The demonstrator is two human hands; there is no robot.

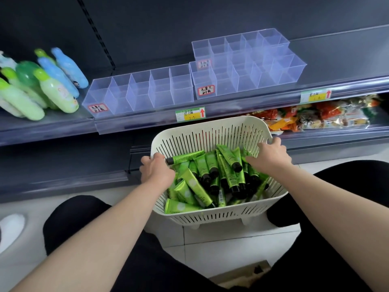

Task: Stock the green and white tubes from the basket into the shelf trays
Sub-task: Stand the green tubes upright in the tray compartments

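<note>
- Your knees, in dark trousers, sit nearest the lens on either side of a pale tiled floor (210,256); you are seated or crouched in front of the shelf (52,125).
- Dark shelving fills the background. Clear divided trays (139,91) stand along the shelf edge, every compartment unfilled; a stepped pair of trays (248,66) stands to their right.
- Bottles (42,85) in green and blue lie tilted at the left end of the shelf. Packaged goods show on the tier below, at right.
- Between your knees, below the trays, the white slotted basket (210,216) holds all the green tubes (210,175) in a loose heap.
- Your left hand (155,171) is clenched on the basket's left rim.
- Your right hand (271,154) grips the right rim, fingers curled over it.
- Judged step: positioning the basket; no stocking has begun.
- Next move: release one hand, pick a tube, and stand it in a compartment.
</note>
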